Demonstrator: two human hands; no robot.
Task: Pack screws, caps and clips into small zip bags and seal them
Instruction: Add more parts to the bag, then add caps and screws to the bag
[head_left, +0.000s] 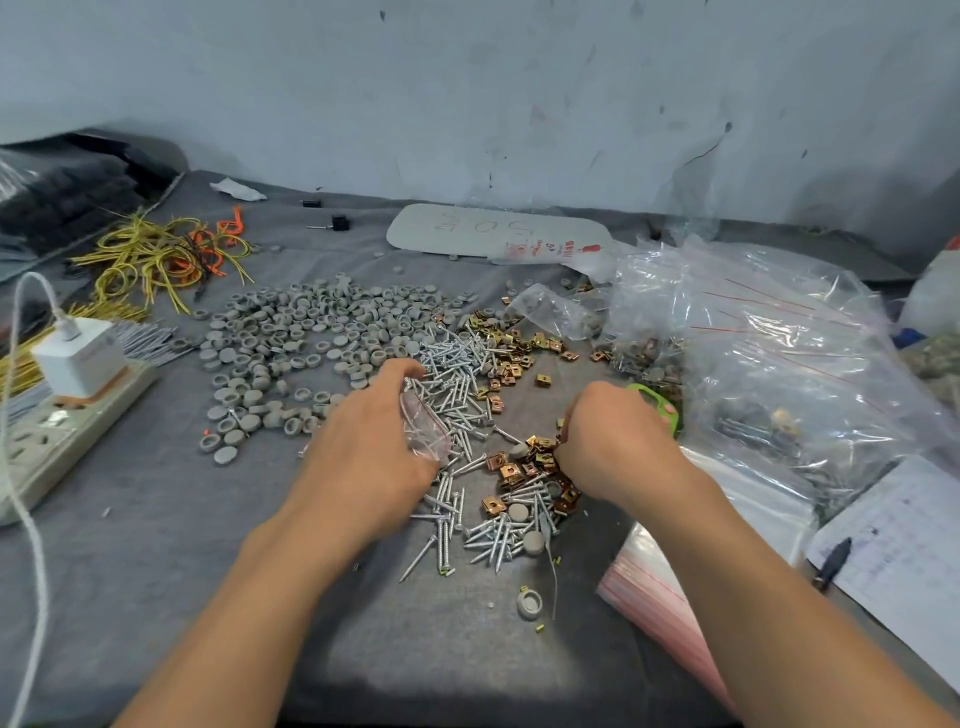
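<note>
My left hand grips a small clear zip bag over the pile of silver screws in the middle of the grey cloth. My right hand is curled down onto a cluster of brass clips, fingertips pinching among them; what it holds is hidden. More brass clips lie beyond the screws. Grey round caps spread widely to the left. A stack of empty red-striped zip bags lies under my right forearm.
A heap of filled clear bags rises at the right, with a green tool at its foot. A power strip with a white charger sits left. Yellow and orange ties lie far left. A paper sheet with a pen is at right.
</note>
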